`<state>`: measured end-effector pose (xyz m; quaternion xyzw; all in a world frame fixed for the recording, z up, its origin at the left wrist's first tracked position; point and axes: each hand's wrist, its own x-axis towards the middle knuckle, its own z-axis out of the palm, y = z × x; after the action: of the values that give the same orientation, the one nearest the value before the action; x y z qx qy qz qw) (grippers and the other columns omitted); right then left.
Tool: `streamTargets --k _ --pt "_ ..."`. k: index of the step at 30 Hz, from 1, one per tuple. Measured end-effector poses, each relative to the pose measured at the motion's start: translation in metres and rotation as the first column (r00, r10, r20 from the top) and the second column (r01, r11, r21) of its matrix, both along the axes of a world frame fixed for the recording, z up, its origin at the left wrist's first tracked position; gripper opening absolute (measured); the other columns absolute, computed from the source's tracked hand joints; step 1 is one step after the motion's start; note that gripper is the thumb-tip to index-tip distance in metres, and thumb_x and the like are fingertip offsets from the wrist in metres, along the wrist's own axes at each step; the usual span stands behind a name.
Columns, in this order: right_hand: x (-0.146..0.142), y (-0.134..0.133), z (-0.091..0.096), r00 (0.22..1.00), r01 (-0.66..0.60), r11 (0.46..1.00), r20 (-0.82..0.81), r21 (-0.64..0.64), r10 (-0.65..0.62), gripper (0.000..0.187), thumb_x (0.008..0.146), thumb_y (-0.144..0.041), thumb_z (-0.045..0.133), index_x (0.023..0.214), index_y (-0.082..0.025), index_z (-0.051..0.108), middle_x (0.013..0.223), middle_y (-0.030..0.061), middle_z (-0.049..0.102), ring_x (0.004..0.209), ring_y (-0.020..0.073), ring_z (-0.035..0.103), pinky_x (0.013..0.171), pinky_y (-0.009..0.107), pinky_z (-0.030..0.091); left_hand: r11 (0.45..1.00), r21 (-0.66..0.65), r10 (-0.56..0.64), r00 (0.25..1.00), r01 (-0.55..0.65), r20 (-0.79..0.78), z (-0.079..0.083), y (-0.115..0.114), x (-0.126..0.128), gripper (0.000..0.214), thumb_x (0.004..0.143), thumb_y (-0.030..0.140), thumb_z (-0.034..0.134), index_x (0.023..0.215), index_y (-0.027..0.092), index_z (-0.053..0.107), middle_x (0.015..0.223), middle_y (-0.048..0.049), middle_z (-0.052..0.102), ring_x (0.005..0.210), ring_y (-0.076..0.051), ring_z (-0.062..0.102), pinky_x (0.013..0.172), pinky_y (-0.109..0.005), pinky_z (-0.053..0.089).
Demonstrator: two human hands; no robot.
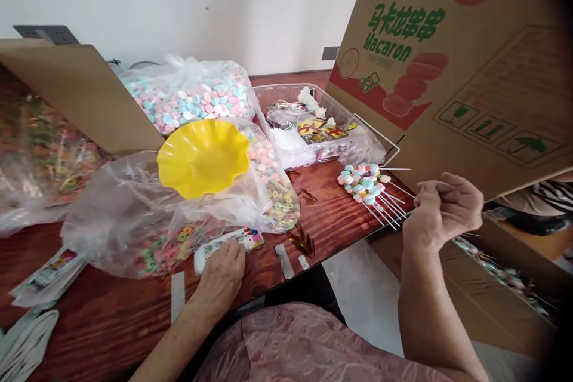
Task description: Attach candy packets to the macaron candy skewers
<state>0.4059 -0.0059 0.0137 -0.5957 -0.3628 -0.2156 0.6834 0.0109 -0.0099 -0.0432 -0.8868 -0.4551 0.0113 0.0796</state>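
Observation:
My left hand [224,271] rests at the table's front edge, fingers curled over a white printed plastic packet [249,237] and gripping it. Raised off the table on the right is my right hand [443,209], its fingers closed in a pinch. Whatever it pinches, if anything, is too thin to make out. Just left of that hand lies a pile of marshmallow skewers [366,182], pink, blue and white, their white sticks pointing toward it. Several brown-gold twist ties [302,242] lie between the packet and the skewers.
A yellow wavy bowl [203,158] sits on clear bags of candy rings and marshmallows [192,101]. Behind are a clear plastic basket [286,92] of packets and a tall Macaron carton [403,71]. More printed packets [49,277] lie left. An open carton [492,304] stands low right.

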Motion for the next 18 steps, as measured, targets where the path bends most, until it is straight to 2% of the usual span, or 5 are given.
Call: streamTargets --k 4,8,10,14,18 --pt "0.025 0.011 -0.012 0.980 0.025 0.922 0.192 -0.387 0.054 0.020 0.085 -0.032 0.056 0.094 -0.017 0.066 0.085 0.0061 0.066 0.077 0.0193 0.062 0.072 0.034 0.050 0.994 0.109 -0.016 0.998 0.009 0.065 -0.003 0.001 -0.002 0.026 0.079 -0.001 0.049 0.089 0.012 0.070 0.089 -0.0102 0.067 0.082 -0.024 0.061 0.074 -0.035 0.051" --pt "0.056 0.027 -0.013 0.928 0.203 0.654 0.357 -0.729 0.109 0.020 0.083 -0.027 0.053 0.085 -0.018 0.071 0.093 0.0117 0.070 0.086 0.0233 0.059 0.074 0.036 0.043 0.982 0.186 -0.015 0.988 -0.014 0.156 -0.001 0.007 -0.003 0.020 0.077 0.001 0.053 0.071 0.017 0.064 0.076 -0.0066 0.064 0.073 -0.022 0.061 0.065 -0.033 0.048" --pt "0.076 0.038 -0.005 0.901 0.295 0.512 0.414 -0.807 0.133 0.023 0.085 -0.025 0.051 0.090 -0.019 0.072 0.102 0.0149 0.069 0.094 0.0259 0.056 0.076 0.038 0.039 0.971 0.238 -0.041 0.980 -0.007 0.193 -0.001 0.010 -0.004 0.020 0.076 0.002 0.053 0.069 0.017 0.062 0.074 -0.0056 0.063 0.070 -0.022 0.061 0.063 -0.033 0.046" --pt "0.110 0.063 0.011 0.889 0.308 0.377 0.405 -0.874 0.212 0.015 0.078 -0.019 0.058 0.085 -0.018 0.071 0.105 0.0157 0.068 0.105 0.0291 0.050 0.080 0.043 0.034 0.937 0.349 -0.112 0.968 0.027 0.225 -0.006 0.013 -0.007 0.020 0.079 0.003 0.053 0.068 0.018 0.061 0.070 -0.0040 0.062 0.066 -0.021 0.058 0.061 -0.033 0.043" --pt "0.128 0.079 0.011 0.908 0.289 0.221 0.339 -0.932 0.244 0.012 0.075 -0.020 0.062 0.079 -0.018 0.073 0.091 0.0154 0.068 0.093 0.0273 0.052 0.078 0.048 0.031 0.921 0.389 -0.126 0.958 0.018 0.256 -0.008 0.009 -0.008 0.022 0.084 0.007 0.053 0.067 0.019 0.060 0.069 -0.0033 0.062 0.067 -0.020 0.058 0.064 -0.033 0.044"
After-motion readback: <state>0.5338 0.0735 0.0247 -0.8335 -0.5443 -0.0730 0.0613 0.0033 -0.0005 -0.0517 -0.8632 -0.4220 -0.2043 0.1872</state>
